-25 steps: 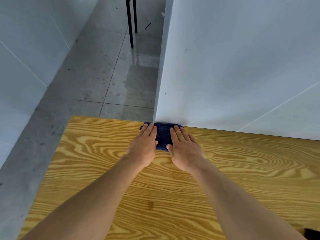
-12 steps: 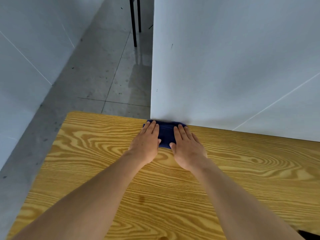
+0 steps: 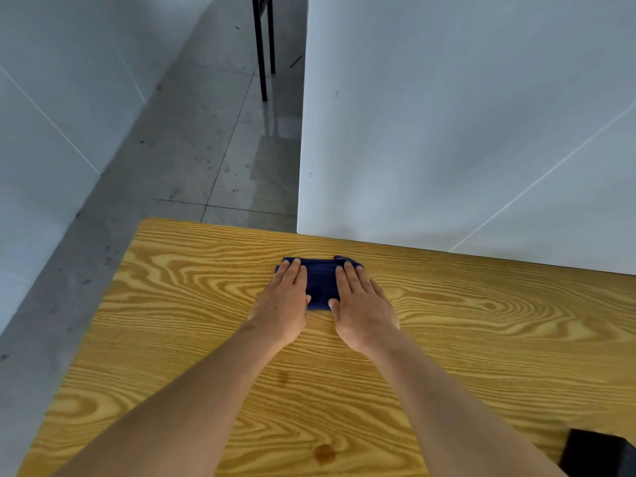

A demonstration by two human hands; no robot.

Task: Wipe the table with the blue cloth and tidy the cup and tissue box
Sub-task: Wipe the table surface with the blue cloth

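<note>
A folded dark blue cloth (image 3: 321, 282) lies on the wooden table (image 3: 179, 304), a short way in from its far edge. My left hand (image 3: 284, 302) lies flat on the cloth's left part, fingers together. My right hand (image 3: 361, 304) presses flat on its right part. Only a strip of cloth shows between and beyond the fingers. No cup or tissue box is in view.
A white partition (image 3: 447, 132) stands along the table's far edge on the right. Grey floor (image 3: 192, 149) lies beyond the left and far edges, with black furniture legs (image 3: 263, 46) further back. A black object (image 3: 599, 456) pokes in at the bottom right corner.
Both hands have slid the cloth toward me, away from the foot of the white partition; a band of bare wood now shows behind it.
</note>
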